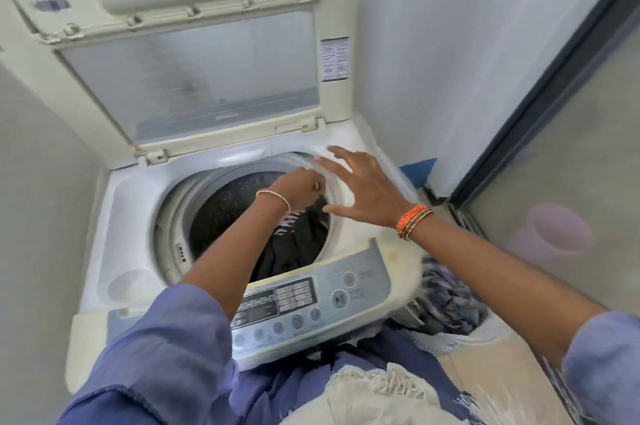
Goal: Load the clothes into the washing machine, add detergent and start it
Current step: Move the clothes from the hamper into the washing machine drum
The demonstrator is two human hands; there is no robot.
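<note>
Sleeves (166, 348) of blue cloth lie nearest to us, one on each forearm, pushed back from the wrists; below them, between our arms, sits the control panel (304, 306) of the washing machine (114, 202), its long side running across from our left arm toward our right. Beneath our right forearm we see a heap of patterned laundry (450, 300), blurred, beside the machine.

Past the panel the round drum (221, 206) opens straight upward; inside it, under our left wrist, lie dark clothes (294, 244), bunched toward the right of the tub; we cannot count the pieces. Our left hand (301, 187) reaches forward over the drum, fingers curled at the far rim; it looks to be pinching something there, yet we cannot tell what, or whether it holds anything at all. Our right hand (363, 189) hovers just to the right of it, palm down, fingers spread and straight, over the rim of the tub; the two hands are near but not touching. One thin bangle circles the left wrist; orange threads wrap the right.

Beyond both hands the lid (194, 64) stands raised, its clear window facing us; farther right of our right hand a pale cup (557, 230) shows behind the frosted door (588, 133).
</note>
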